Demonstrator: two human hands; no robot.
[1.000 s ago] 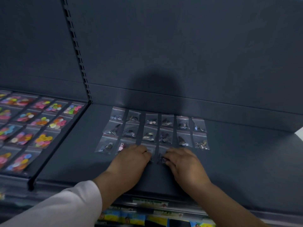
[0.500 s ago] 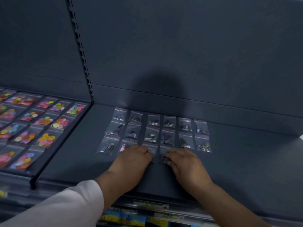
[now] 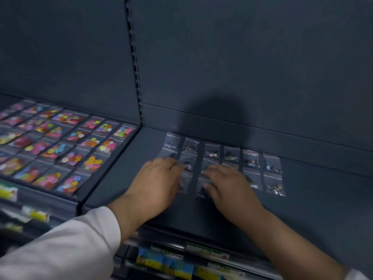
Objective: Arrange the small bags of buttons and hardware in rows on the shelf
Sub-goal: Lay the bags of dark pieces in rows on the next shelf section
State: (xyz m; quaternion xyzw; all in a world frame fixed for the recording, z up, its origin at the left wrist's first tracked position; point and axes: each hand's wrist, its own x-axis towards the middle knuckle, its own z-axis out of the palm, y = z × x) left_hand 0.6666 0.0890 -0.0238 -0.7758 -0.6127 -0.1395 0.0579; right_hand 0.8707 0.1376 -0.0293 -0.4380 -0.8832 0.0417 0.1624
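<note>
Head camera looks down at a dark shelf [image 3: 323,203], and both hands are right in the middle of the frame. The left hand [image 3: 155,182] lies palm down on the near left part of the hardware bags [image 3: 251,159], its fingers [image 3: 171,164] stretched out flat and close together on the plastic. The right hand [image 3: 228,186] is just beside it, also palm down, fingers [image 3: 214,170] laid out straight towards the left, covering the bags in the near middle. Motion blur hides whether any fingertip hooks a bag edge.

The clear hardware bags sit in tidy rows at centre frame, running back to the foot of the back panel [image 3: 242,57]; the two rightmost columns lie uncovered. In the left of the frame, past the slotted upright [image 3: 134,67], the neighbouring shelf carries rows of button bags [image 3: 91,163], bright pink, yellow and green. A white sleeve [image 3: 70,249] fills the lower left corner, and colourful packets [image 3: 171,263] show on the level below, bottom centre.
</note>
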